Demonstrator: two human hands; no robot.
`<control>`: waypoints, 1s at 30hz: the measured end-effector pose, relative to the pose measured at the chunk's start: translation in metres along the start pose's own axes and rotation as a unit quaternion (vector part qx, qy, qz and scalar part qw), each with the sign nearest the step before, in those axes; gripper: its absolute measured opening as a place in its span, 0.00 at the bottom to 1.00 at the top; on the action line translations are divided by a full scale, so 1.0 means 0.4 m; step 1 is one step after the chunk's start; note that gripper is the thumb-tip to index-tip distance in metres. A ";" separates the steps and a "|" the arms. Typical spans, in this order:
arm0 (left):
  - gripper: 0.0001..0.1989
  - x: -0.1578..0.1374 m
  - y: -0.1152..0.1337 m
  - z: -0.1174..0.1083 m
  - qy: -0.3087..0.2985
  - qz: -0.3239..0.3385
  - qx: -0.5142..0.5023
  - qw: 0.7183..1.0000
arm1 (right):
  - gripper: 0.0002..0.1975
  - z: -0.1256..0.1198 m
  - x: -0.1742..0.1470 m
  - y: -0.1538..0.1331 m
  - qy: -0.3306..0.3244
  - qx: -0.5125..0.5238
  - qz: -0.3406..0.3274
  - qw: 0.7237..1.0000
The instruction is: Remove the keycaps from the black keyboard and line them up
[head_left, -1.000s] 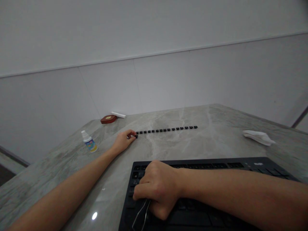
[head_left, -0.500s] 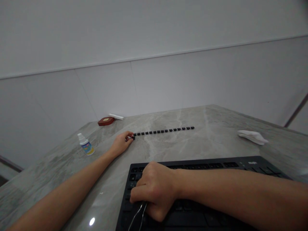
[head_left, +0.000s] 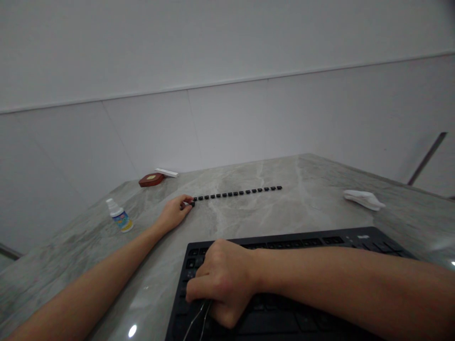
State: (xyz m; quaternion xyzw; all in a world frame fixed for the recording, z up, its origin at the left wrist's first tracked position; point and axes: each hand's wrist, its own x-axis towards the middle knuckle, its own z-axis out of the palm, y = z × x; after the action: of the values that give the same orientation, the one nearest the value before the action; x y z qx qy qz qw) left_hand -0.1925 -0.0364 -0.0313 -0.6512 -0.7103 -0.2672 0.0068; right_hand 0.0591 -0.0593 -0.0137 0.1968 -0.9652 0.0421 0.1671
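My left hand [head_left: 175, 210] reaches across the stone-patterned table to the left end of a straight row of small black keycaps [head_left: 230, 194]. Between its thumb and fingers is a black keycap [head_left: 192, 204], just in front of the row and partly hidden. Closer to me, my right hand [head_left: 223, 283] is closed around a wire keycap puller [head_left: 196, 323], whose two thin wire legs come out below the fist. That hand rests over the left part of a black keyboard [head_left: 280, 327], where bare key sockets show along the top row. My forearm covers much of the keyboard's middle.
A white spray bottle [head_left: 120, 216] with a colourful label stands at the left. Farther back lie a brown case [head_left: 151, 179] and a white strip [head_left: 166, 172] near the wall. A folded white cloth [head_left: 364, 200] lies at the right.
The whole view has shifted slightly, so everything appears a little farther left. Both hands keep the same grips, the left at the row's end and the right over the keyboard.
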 end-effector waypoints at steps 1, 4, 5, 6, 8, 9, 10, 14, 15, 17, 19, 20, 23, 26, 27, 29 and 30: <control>0.14 0.000 0.001 -0.001 0.001 -0.001 0.002 1.000 | 0.15 -0.001 0.000 -0.001 0.002 0.000 0.000 1.000; 0.14 0.000 0.002 -0.001 0.003 -0.005 0.010 1.000 | 0.14 -0.002 0.000 -0.002 0.007 0.002 0.000 1.000; 0.14 0.000 0.002 -0.001 0.003 -0.006 0.011 1.000 | 0.13 -0.002 0.000 -0.002 0.009 0.003 -0.001 1.000; 0.14 0.000 0.002 -0.001 0.003 -0.007 0.012 1.000 | 0.13 -0.002 0.000 -0.002 0.009 0.004 -0.002 1.000; 0.14 0.000 0.001 0.000 0.001 -0.010 0.016 1.000 | 0.13 -0.001 0.000 -0.001 0.008 0.009 -0.002 1.000; 0.14 0.000 0.000 0.001 -0.001 -0.010 0.017 1.000 | 0.14 0.000 0.000 0.000 0.008 0.010 -0.001 1.000; 0.14 0.001 -0.001 0.001 -0.002 -0.010 0.018 1.000 | 0.14 0.000 0.000 0.001 0.007 0.011 -0.001 1.000; 0.14 0.000 -0.004 0.003 -0.003 -0.005 0.017 1.000 | 0.13 0.003 -0.001 0.002 0.011 0.006 -0.001 1.000; 0.14 0.000 -0.004 0.003 -0.004 -0.006 0.018 1.000 | 0.13 0.002 -0.001 0.001 0.012 0.006 -0.002 1.000; 0.14 -0.001 -0.004 0.003 -0.007 -0.010 0.020 1.000 | 0.13 0.000 -0.001 -0.001 0.009 0.009 0.000 1.000; 0.15 0.000 -0.005 0.003 -0.012 -0.011 0.020 1.000 | 0.14 -0.003 0.000 -0.004 0.003 0.011 0.001 1.000; 0.15 0.000 -0.005 0.003 -0.014 -0.011 0.019 1.000 | 0.14 -0.005 0.000 -0.005 0.001 0.009 0.003 1.000; 0.15 0.002 -0.005 0.004 -0.016 -0.015 0.022 1.000 | 0.14 -0.009 0.001 -0.007 -0.007 0.001 0.008 1.000; 0.15 0.003 -0.001 0.004 -0.016 -0.025 0.031 0.999 | 0.14 -0.010 0.002 -0.007 -0.015 0.000 0.010 1.000; 0.15 0.003 0.000 0.004 -0.016 -0.027 0.034 0.999 | 0.14 -0.010 0.002 -0.006 -0.015 0.000 0.011 1.000; 0.15 0.002 0.003 0.003 -0.014 -0.031 0.039 0.999 | 0.13 -0.010 0.002 -0.006 -0.012 -0.002 0.010 1.000; 0.15 0.002 0.004 0.003 -0.013 -0.033 0.041 0.999 | 0.14 -0.009 0.002 -0.006 -0.010 -0.003 0.009 1.000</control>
State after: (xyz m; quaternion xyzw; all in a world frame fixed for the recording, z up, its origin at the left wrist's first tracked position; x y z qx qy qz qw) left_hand -0.1907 -0.0353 -0.0313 -0.6302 -0.7416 -0.2297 0.0157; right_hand 0.0603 -0.0612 -0.0098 0.1876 -0.9688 0.0387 0.1575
